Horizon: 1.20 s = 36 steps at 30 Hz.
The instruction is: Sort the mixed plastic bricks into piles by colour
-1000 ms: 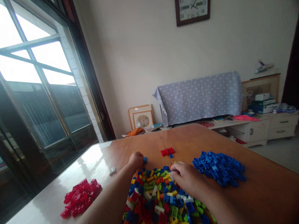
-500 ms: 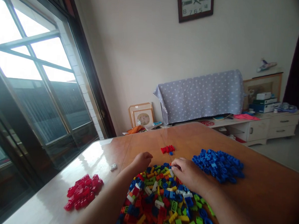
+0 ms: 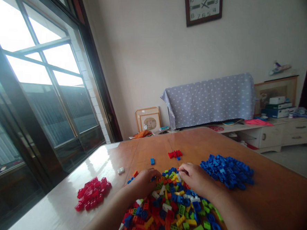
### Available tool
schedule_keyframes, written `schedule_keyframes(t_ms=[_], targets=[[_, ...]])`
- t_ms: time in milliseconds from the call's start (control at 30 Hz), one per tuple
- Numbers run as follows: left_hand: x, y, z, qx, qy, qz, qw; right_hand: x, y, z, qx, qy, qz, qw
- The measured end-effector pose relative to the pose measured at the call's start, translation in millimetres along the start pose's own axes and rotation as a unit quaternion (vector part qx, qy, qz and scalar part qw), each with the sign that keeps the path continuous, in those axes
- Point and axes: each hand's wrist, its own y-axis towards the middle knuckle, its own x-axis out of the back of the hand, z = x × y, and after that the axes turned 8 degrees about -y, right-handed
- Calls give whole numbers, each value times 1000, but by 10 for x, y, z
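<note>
A mixed pile of toy building bricks (image 3: 167, 207) in several colours spreads across the near part of the table. My left hand (image 3: 147, 180) is over the pile's back left edge, its fingers curled down; a bit of dark blue shows by the fingertips, too small to name. My right hand (image 3: 193, 174) rests at the back right of the pile, fingers bent together beside a white brick (image 3: 179, 178). What either hand holds, if anything, is hidden. Beyond my left hand, a blue brick (image 3: 152, 161) lies alone on the table.
Blue bricks (image 3: 226, 171) are heaped at the right, dark pink bricks (image 3: 93, 194) at the left. A small group of red bricks (image 3: 175, 154) with a blue piece lies farther back. A pale grey brick (image 3: 121, 170) sits left of my left hand on the wooden table (image 3: 276, 192).
My left hand has drawn back toward me and down onto the pile. A blue brick now shows on the table near where it was. My right hand has stayed nearly in place.
</note>
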Motion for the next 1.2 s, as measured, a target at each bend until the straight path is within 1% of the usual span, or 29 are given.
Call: schedule_keyframes(t_ms=[67, 133, 233, 367, 500, 733, 867, 933, 1000, 1067, 1100, 1133, 1200], targets=[[11, -73, 29, 0, 2, -23, 1000, 17, -19, 24, 1, 2, -4, 1000], [16, -132, 65, 16, -7, -42, 999, 37, -45, 55, 3, 1, -6, 1000], [26, -200, 89, 37, -22, -56, 998, 41, -66, 84, 2, 3, -1, 1000], [39, -243, 80, 49, 5, -68, 996, -19, -38, 60, 5, 4, 13, 1000], [16, -211, 142, 61, 20, -68, 996, -41, -26, 59, 6, -1, 10, 1000], [-75, -59, 365, 103, 12, -73, 992, 43, -49, 152, -3, -9, 12, 1000], [-44, -31, 365, 108, -16, -81, 991, 37, -33, 139, -3, -10, 4, 1000], [-24, -12, 314, 122, -50, -104, 986, 39, -38, 159, -1, -7, 0, 1000], [-19, 22, 221, 137, -122, -141, 973, 58, -58, 217, 6, -1, -6, 1000], [-39, 66, 86, 142, -235, -169, 947, 93, -91, 308, 18, 13, -11, 1000], [-59, 88, 7, 140, -297, -172, 929, 114, -110, 359, 26, 24, -12, 999], [-87, 108, -75, 136, -350, -171, 911, 134, -129, 410, 34, 39, -11, 999], [-163, 144, -233, 139, -426, -162, 879, 164, -165, 502, 52, 72, -9, 996]])
